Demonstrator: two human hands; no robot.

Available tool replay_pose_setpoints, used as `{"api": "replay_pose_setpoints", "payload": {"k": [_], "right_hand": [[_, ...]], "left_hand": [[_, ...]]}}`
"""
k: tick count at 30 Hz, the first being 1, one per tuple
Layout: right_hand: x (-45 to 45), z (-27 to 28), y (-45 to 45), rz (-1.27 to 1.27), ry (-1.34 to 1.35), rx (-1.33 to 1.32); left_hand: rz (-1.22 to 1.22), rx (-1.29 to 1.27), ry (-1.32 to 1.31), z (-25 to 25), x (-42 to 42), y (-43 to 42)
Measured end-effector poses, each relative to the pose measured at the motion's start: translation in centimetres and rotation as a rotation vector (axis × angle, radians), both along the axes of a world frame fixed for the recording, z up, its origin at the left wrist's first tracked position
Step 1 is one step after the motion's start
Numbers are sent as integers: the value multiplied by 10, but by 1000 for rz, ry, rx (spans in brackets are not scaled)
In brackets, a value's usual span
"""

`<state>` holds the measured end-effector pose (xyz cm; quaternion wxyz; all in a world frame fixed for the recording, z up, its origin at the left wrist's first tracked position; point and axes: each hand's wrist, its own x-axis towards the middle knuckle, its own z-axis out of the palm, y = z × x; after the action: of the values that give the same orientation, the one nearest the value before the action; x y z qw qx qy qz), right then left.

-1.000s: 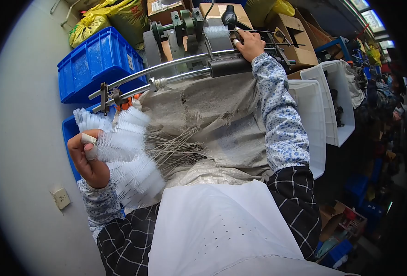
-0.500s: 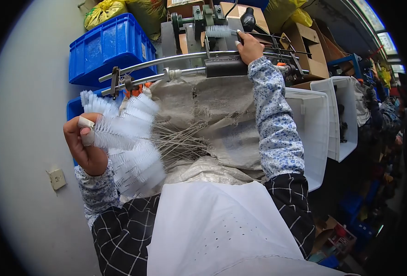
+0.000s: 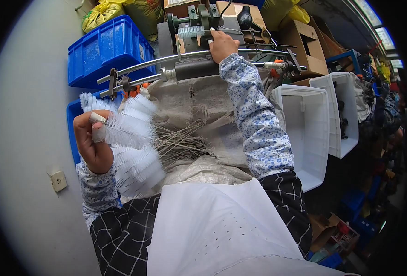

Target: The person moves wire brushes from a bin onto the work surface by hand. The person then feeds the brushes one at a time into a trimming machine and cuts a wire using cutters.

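So the right hand (image 3: pixel 223 46) is up by the machine (image 3: pixel 202 17), fingertips at the near end of a bristled brush (image 3: pixel 191 31). Can't tell if that grip is pinched on the stem or just resting there, since the hand hides a lot. Left hand (image 3: pixel 92 142) is easier: taped thumb and finger pinched on the tip of a loose white brush (image 3: pixel 129 130), part of a fanned-out brush pile (image 3: pixel 139 168) with wire stems (image 3: pixel 182 143) lying over the sacking (image 3: pixel 203 99).

Kinda cramped, tbh. Two metal rails (image 3: pixel 141 66) run between the person and the machine, with a black roller (image 3: pixel 196 68) right below the right hand. Blue crate (image 3: pixel 104 53) and a yellow bag (image 3: pixel 103 16) crowd the left, and two white bins (image 3: pixel 307 138) sit right of the right forearm, with a cardboard box (image 3: pixel 304 46) behind them.
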<state>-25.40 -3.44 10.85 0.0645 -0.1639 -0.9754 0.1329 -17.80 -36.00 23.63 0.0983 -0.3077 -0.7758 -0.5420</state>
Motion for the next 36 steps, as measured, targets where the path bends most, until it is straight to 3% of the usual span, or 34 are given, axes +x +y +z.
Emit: {"api": "replay_pose_setpoints", "payload": {"k": [11, 15, 17, 19, 20, 23, 24, 27, 36], "right_hand": [[25, -10, 96, 2, 81, 73], [20, -2, 124, 29, -51, -116], [8, -3, 145, 32, 17, -42], [3, 7, 137, -219, -31, 338], [5, 14, 136, -189, -193, 503], [5, 2, 165, 117, -307, 599], [6, 0, 185, 201, -254, 329], [52, 40, 162, 210, -146, 34], [46, 33, 164, 94, -115, 37]], "left_hand": [[89, -5, -37, 0, -11, -12], [8, 38, -201, -1, -25, -11], [-88, -16, -164, -1, -32, -5], [-232, 83, -323, 3, -35, 6], [-252, 78, -337, 2, -38, 9], [-331, 89, -422, -5, -45, 17], [-359, 105, -482, -7, -46, 17], [-403, 139, -552, -8, -47, 20], [-425, 124, -534, -4, -44, 27]]}}
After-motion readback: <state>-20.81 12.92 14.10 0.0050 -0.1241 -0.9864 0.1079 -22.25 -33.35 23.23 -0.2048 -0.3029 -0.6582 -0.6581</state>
